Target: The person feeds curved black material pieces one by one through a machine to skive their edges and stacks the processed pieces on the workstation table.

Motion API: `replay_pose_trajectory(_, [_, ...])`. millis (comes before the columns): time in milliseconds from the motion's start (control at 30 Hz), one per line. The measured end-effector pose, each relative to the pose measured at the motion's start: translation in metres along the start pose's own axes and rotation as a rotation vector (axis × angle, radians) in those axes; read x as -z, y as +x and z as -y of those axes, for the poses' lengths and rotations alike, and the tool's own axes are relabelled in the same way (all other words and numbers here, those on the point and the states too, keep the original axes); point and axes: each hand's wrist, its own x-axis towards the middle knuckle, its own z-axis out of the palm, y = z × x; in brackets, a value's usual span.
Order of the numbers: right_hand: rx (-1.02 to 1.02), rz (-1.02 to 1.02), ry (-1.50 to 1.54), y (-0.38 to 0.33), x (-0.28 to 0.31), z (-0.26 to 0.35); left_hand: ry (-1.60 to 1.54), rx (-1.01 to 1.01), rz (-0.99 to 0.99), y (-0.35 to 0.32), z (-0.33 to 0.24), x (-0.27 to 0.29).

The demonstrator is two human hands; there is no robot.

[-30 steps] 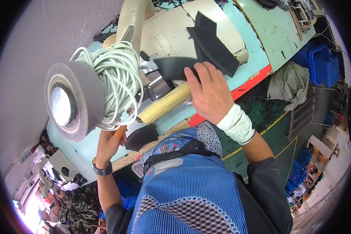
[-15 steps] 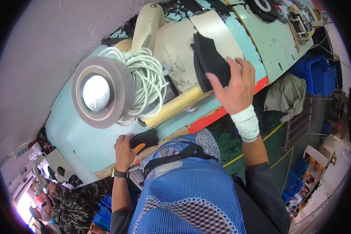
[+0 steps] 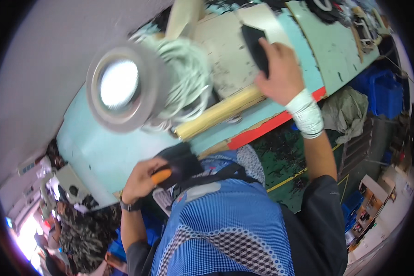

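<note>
My left hand (image 3: 140,181) is closed on a dark, flat black piece (image 3: 183,162), held at the near table edge against my apron. An orange cover sits on that hand's thumb (image 3: 161,175), which presses on the piece. To the right, my right hand (image 3: 283,71), with a white wrap round its wrist, is closed on another black piece (image 3: 254,45). This one looks narrow and tilted above the pale board (image 3: 225,50). I cannot tell whether it is one layer or several.
A round lamp (image 3: 119,85) and a coil of pale cord (image 3: 186,76) stand left of the board. A yellowish bar (image 3: 218,113) runs along its near side. Blue crates (image 3: 384,92) and a grey cloth (image 3: 347,110) lie right. Another person in camouflage clothing (image 3: 85,230) is at lower left.
My right hand has closed on a black piece and moved it up and away on the board. My left hand has raised its black piece and brought it nearer my body.
</note>
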Motion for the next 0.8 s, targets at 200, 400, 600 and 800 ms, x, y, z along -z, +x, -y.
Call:
replay_pose_trajectory(200, [0.134, 0.095, 0.300, -0.011, 0.025, 0.034, 0.035, 0.117, -0.014, 0.044, -0.046, 0.016])
replay_pose_trajectory(400, [0.165, 0.244, 0.576, -0.013, 0.000, 0.068, 0.254, -0.106, -0.048, 0.066, -0.036, 0.016])
replay_pose_trajectory(600, [-0.031, 0.137, 0.473, -0.051, 0.006, 0.080, 0.387, -0.299, 0.016, 0.092, -0.027, 0.001])
replay_pose_trajectory(800, [-0.225, -0.614, 0.097, -0.055, 0.060, 0.076, 0.202, 0.070, 0.027, 0.055, -0.028, 0.011])
